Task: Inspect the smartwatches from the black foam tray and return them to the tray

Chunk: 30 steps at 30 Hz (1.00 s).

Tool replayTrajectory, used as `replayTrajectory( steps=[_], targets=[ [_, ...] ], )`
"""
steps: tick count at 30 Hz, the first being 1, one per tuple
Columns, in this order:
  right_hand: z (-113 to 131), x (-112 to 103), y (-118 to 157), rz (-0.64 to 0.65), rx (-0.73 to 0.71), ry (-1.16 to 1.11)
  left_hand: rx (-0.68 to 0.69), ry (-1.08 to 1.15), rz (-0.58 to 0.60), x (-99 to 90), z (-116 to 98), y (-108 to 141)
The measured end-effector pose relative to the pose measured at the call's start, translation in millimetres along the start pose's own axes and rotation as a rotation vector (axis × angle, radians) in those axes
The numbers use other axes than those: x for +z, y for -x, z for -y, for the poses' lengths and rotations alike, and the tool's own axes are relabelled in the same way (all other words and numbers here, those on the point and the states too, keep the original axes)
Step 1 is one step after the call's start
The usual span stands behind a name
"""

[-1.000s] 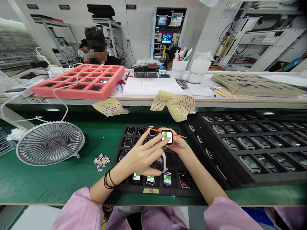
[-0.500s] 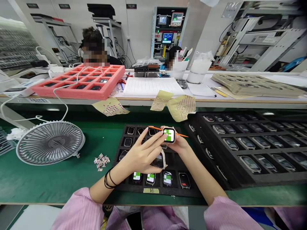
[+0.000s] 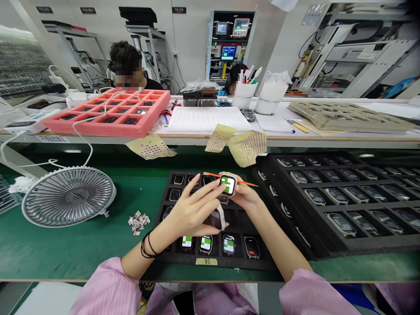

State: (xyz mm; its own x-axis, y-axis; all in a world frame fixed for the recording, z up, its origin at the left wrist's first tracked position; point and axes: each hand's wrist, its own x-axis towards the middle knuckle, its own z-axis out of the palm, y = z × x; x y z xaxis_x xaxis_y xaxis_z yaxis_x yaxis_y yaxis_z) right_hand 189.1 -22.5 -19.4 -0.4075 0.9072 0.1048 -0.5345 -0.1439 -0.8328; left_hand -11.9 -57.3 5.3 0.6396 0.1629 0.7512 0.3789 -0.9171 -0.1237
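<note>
My right hand [image 3: 244, 194] grips a smartwatch body [image 3: 227, 185] whose screen shows a green and white pattern. An orange stick [image 3: 247, 183], thin and pointed, passes behind that watch and also lies in my right hand. Fingers of my left hand [image 3: 195, 210] reach across to the lit screen. Between its thumb and curled lower fingers my left hand holds a second watch body [image 3: 217, 218], dark-screened and tilted. Below both hands lies a black foam tray [image 3: 236, 223], with watches in its slots; several in the front row have lit screens.
A grey fan [image 3: 70, 197] stands left, with small paper tabs [image 3: 139, 222] beside it. Stacked black foam trays [image 3: 305, 227] of watches fill the right. A pink foam tray [image 3: 144, 127] sits on the shelf, where yellow sticker sheets [image 3: 247, 148] hang. Two people are beyond.
The lit watch has shifted slightly left and turned, and its green pattern looks different. The second watch has tilted further in my left hand.
</note>
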Motion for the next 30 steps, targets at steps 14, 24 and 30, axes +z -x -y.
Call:
replayTrajectory(
  steps=[14, 24, 30],
  targets=[
    [-7.0, 20.5, 7.1, -0.008, 0.123, 0.199, -0.264, 0.239, 0.079, 11.7, 29.7, 6.6],
    [-12.5, 24.2, 11.1, -0.072, 0.024, 0.313, -0.363, 0.372, -0.067, 29.9, 20.1, 9.8],
    [-6.2, 33.3, 15.1, -0.021, 0.069, 0.324, -0.546, 0.544, -0.165, 36.4, 16.9, 13.7]
  ],
)
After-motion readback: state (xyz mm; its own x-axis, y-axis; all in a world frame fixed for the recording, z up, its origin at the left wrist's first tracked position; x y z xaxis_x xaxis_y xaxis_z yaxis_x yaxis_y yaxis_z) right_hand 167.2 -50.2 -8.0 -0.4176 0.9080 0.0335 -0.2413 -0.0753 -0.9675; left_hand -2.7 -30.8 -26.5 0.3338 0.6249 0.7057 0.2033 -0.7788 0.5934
